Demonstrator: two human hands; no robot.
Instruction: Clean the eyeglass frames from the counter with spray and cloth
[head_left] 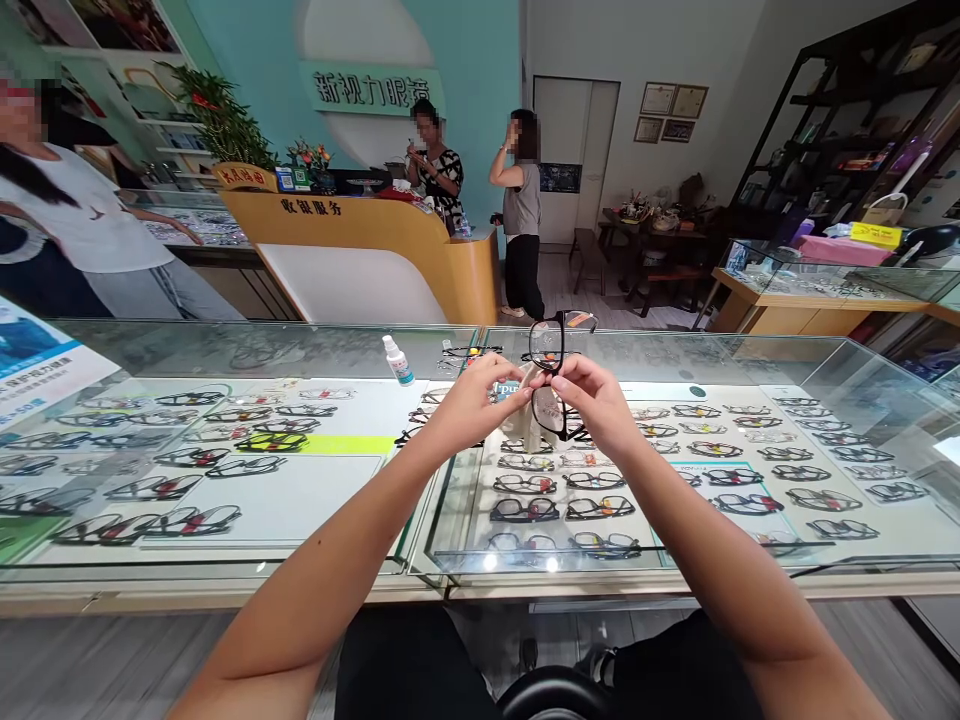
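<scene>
I hold a pair of black-framed glasses (553, 352) upright over the glass display counter (225, 345). My right hand (592, 398) pinches the frame near its bridge and lower lens. My left hand (474, 402) is closed on a small pale cloth (525, 385) pressed against the glasses. Both forearms reach forward from the bottom of the view. Rows of spectacle frames (559, 508) lie inside the case beneath my hands.
A small white spray bottle (397, 361) lies on the counter left of my hands. Another pair of glasses (469, 352) rests on the glass behind. Three people stand beyond the counter, two near a yellow cashier desk (360, 250). A second display case (825, 290) stands at right.
</scene>
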